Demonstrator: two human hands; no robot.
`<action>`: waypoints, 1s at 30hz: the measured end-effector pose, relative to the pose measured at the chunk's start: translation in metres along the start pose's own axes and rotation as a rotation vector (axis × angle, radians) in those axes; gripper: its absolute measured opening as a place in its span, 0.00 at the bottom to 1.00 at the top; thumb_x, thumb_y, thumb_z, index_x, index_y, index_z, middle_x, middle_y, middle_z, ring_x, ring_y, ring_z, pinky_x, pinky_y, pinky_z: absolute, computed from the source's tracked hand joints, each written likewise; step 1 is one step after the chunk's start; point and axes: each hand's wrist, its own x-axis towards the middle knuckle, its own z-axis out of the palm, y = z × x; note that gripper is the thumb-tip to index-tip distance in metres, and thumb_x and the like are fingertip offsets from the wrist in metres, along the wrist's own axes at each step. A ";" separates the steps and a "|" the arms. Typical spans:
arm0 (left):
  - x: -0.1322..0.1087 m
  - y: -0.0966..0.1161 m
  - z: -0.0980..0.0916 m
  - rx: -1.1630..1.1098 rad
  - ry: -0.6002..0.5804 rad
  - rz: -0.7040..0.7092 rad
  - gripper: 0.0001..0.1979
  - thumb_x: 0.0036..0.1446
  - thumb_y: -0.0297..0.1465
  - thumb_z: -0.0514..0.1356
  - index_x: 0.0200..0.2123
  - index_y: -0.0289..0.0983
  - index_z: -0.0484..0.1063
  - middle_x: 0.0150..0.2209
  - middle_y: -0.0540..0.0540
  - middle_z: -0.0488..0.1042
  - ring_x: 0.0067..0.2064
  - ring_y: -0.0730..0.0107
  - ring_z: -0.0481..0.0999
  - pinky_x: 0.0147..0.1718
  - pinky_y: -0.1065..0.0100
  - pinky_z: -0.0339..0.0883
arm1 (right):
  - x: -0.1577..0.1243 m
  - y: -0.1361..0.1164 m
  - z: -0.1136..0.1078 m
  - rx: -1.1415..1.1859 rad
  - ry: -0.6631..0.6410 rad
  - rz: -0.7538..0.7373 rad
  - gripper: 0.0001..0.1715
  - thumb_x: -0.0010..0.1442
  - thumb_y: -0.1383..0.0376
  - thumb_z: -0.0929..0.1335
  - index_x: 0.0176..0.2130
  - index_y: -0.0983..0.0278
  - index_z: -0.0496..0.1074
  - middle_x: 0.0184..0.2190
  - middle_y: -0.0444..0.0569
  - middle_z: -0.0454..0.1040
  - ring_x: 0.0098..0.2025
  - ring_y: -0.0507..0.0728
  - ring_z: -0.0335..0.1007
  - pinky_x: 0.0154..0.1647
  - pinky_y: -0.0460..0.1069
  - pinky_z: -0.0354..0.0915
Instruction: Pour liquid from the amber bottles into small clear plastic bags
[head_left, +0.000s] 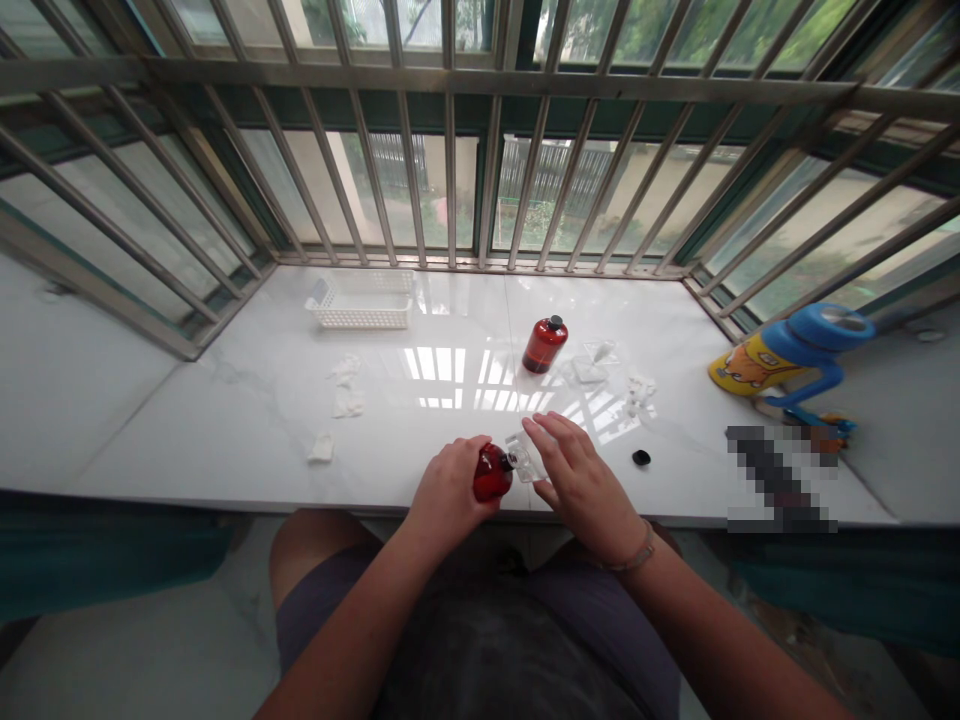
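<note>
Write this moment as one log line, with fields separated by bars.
left hand: grips red bottle, tilted | right hand: holds small clear container at its mouth | loose black cap on sill | second red bottle upright, capped

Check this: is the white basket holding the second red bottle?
No. The second red bottle stands on the sill, apart from the white basket.

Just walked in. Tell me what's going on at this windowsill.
A person sits at a white marble sill. The left hand grips a small red bottle, tipped on its side with its neck toward a small clear container that the right hand touches. A small black cap lies on the sill to the right. Further back stand a second red bottle, capped, a white plastic basket and crumpled white tissues.
</note>
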 end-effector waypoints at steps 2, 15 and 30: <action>0.000 0.000 0.000 -0.002 -0.004 -0.002 0.37 0.51 0.28 0.73 0.63 0.43 0.64 0.55 0.41 0.78 0.55 0.49 0.78 0.57 0.47 0.74 | 0.000 0.000 0.000 -0.005 -0.006 0.000 0.58 0.63 0.78 0.71 0.80 0.59 0.45 0.70 0.62 0.64 0.75 0.72 0.57 0.74 0.69 0.64; 0.000 -0.001 0.000 -0.005 0.005 0.002 0.38 0.51 0.28 0.73 0.63 0.42 0.65 0.55 0.41 0.78 0.55 0.49 0.78 0.57 0.48 0.74 | 0.000 0.000 -0.001 -0.008 -0.004 -0.014 0.57 0.64 0.78 0.70 0.80 0.60 0.44 0.70 0.62 0.64 0.74 0.72 0.57 0.74 0.70 0.65; -0.001 -0.002 0.000 -0.003 0.002 0.001 0.38 0.51 0.28 0.73 0.63 0.43 0.64 0.55 0.41 0.78 0.55 0.49 0.78 0.57 0.48 0.75 | 0.003 0.000 -0.003 -0.025 0.005 -0.043 0.55 0.65 0.78 0.68 0.81 0.59 0.45 0.69 0.63 0.66 0.74 0.72 0.59 0.72 0.70 0.67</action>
